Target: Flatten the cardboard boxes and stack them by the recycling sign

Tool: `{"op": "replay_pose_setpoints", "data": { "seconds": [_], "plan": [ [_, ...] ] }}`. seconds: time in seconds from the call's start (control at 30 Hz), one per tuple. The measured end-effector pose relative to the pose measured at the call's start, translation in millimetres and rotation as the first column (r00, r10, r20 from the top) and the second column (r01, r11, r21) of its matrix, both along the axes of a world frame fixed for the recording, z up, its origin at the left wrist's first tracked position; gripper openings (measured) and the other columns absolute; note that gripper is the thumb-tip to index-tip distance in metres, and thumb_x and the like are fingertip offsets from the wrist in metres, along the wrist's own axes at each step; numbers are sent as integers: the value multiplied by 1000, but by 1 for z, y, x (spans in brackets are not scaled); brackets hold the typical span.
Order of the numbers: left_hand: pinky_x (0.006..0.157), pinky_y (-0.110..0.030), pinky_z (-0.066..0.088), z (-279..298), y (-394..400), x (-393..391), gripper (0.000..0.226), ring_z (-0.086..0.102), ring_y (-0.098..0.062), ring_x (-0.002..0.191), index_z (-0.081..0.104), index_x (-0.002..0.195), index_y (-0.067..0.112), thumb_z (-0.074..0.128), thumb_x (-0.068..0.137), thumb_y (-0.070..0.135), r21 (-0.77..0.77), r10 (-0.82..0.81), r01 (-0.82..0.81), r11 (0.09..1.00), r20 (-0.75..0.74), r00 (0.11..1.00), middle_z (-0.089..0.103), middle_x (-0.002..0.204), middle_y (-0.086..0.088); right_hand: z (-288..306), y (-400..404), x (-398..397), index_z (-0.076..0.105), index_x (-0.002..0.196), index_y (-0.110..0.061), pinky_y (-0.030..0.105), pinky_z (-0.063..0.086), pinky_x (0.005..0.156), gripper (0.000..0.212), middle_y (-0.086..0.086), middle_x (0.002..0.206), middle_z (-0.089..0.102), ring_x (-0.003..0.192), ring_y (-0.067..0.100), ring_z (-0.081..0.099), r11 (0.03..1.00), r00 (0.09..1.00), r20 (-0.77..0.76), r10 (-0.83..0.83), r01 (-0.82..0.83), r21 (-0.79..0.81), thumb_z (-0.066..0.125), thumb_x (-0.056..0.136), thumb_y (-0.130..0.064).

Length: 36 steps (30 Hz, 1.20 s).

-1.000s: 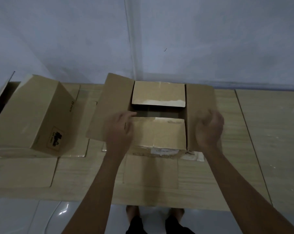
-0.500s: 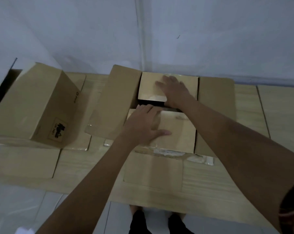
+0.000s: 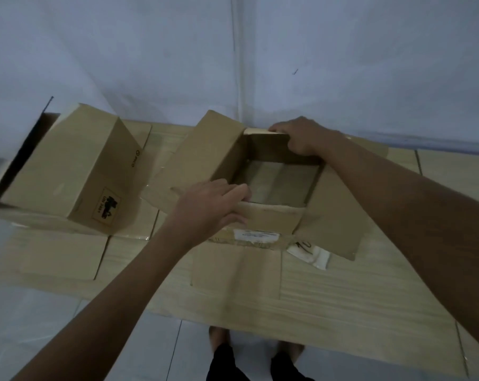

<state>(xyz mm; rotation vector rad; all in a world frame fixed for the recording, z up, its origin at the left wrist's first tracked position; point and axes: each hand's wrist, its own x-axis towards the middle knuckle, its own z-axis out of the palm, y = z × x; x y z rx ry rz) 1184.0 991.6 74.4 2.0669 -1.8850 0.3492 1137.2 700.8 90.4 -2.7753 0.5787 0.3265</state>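
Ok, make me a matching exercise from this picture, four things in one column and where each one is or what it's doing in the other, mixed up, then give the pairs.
1. left hand
2. right hand
3. box with the black logo sticker
4. torn white label

A. grips the open box's far flap
B. lies on its side, left of the open box
C. holds the open box's near flap
D. hangs at the open box's near right corner

Pairs: 1-C, 2-A, 3-B, 4-D
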Motion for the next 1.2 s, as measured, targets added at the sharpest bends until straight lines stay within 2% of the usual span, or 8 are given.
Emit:
{"op": "replay_pose_setpoints", "data": {
  "seconds": [0.17,0.37,0.57,0.63,0.7,0.8,0.9,1.2],
  "plan": [
    [54,-30,47,7,26,25,38,67,-20,82,61,114,29,77,82,43,20,216,-216,976,-1,976,70,94,6,11,-21,-34,64,127,-26,39,45,97,63,13,136,58,120,34,54,999,999,-17,-27,27,47,42,84,15],
    [56,-26,34,9,16,42,43,69,-28,83,63,116,25,80,80,41,58,477,-474,878,-38,878,71,103,3,-2,-29,-77,68,92,-48,50,44,105,78,2,130,65,124,25,56,986,996,22,-84,80,148,43,69,23],
    [84,-46,51,3,5,67,54,56,-36,113,51,128,30,69,83,53,307,596,-547,779,-90,798,60,128,-4,-11,-4,-115,69,119,-42,49,-7,120,64,0,163,23,154,21,0,959,961,49,-273,276,-63,55,79,6],
    [75,-41,47,1,2,66,55,61,-36,104,49,130,28,67,86,55,372,628,-555,744,-108,771,65,113,-5,-31,18,-130,65,126,-31,48,4,122,62,8,163,22,153,27,6,841,773,425,-471,538,-48,66,72,-1],
    [67,-35,40,-2,1,63,55,65,-33,95,48,128,28,68,86,56,389,646,-550,739,-176,743,66,99,-3,-49,51,-137,53,139,-20,45,27,118,77,14,153,39,144,32,30,616,350,636,-688,745,257,79,66,-15],
    [68,-36,47,-12,4,61,70,68,-30,92,42,131,28,65,80,70,386,646,-536,751,-255,720,67,102,-2,-64,100,-123,30,152,-22,43,43,106,95,14,149,43,132,33,47,-23,-184,92,-979,542,840,82,74,-35],
    [86,-46,54,-15,6,61,98,62,-34,110,38,141,26,56,68,89,441,665,-530,724,-244,706,64,122,-10,-71,134,-106,29,153,-25,46,50,99,83,6,149,44,125,28,53,-363,-7,-368,-930,195,911,68,84,-48],
    [69,-33,50,25,-1,40,68,65,-19,90,65,117,31,70,68,77,292,609,-553,780,-152,778,68,103,5,-47,143,-77,25,155,-33,50,53,97,86,3,147,44,115,23,55,-229,85,-226,-970,-30,973,73,84,-41]
  ]
}}
